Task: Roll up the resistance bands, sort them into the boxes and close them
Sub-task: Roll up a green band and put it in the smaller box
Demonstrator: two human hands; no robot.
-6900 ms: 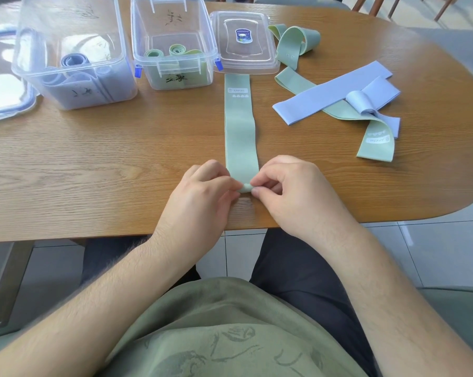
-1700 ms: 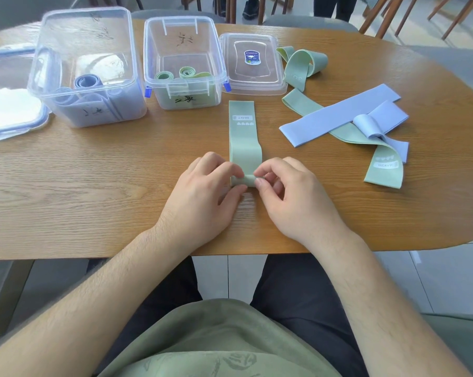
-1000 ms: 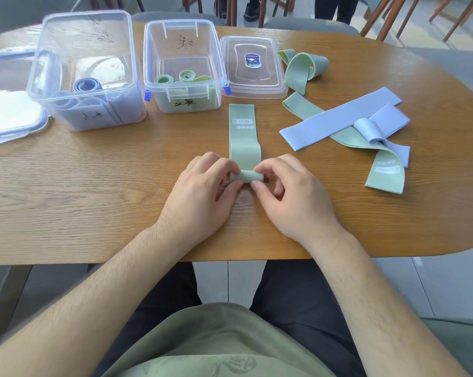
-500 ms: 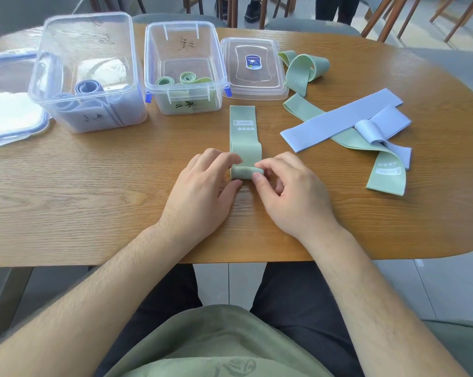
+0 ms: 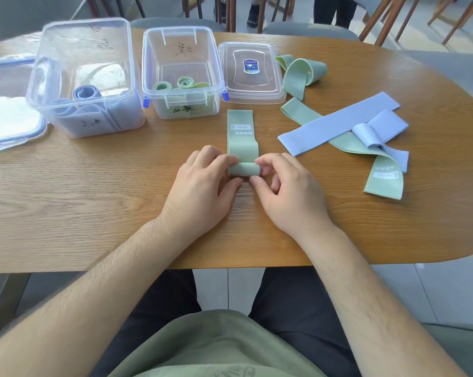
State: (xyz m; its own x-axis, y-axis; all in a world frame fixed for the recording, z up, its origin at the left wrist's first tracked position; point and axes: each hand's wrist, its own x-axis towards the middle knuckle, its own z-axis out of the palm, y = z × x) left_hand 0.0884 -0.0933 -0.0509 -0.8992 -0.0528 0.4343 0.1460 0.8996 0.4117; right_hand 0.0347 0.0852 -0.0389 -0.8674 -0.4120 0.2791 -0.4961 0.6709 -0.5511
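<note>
A green resistance band (image 5: 240,137) lies lengthwise on the wooden table (image 5: 93,191), its near end wound into a thick roll. My left hand (image 5: 202,186) pinches the roll's left end and my right hand (image 5: 287,191) pinches its right end. Behind it stands an open clear box (image 5: 182,74) holding green rolls. To its left a taller open clear box (image 5: 85,77) holds blue rolls. Unrolled blue bands (image 5: 338,121) and green bands (image 5: 384,178) lie crossed at the right, and one looped green band (image 5: 300,73) sits behind them.
A clear lid (image 5: 251,73) lies flat right of the green box. A larger blue-rimmed lid (image 5: 6,104) lies at the far left. Chair legs and a person's feet show beyond the table's far edge.
The roll has grown thicker and travelled away from me along the band. The flat stretch of band is shorter. Both hands have moved forward with it.
</note>
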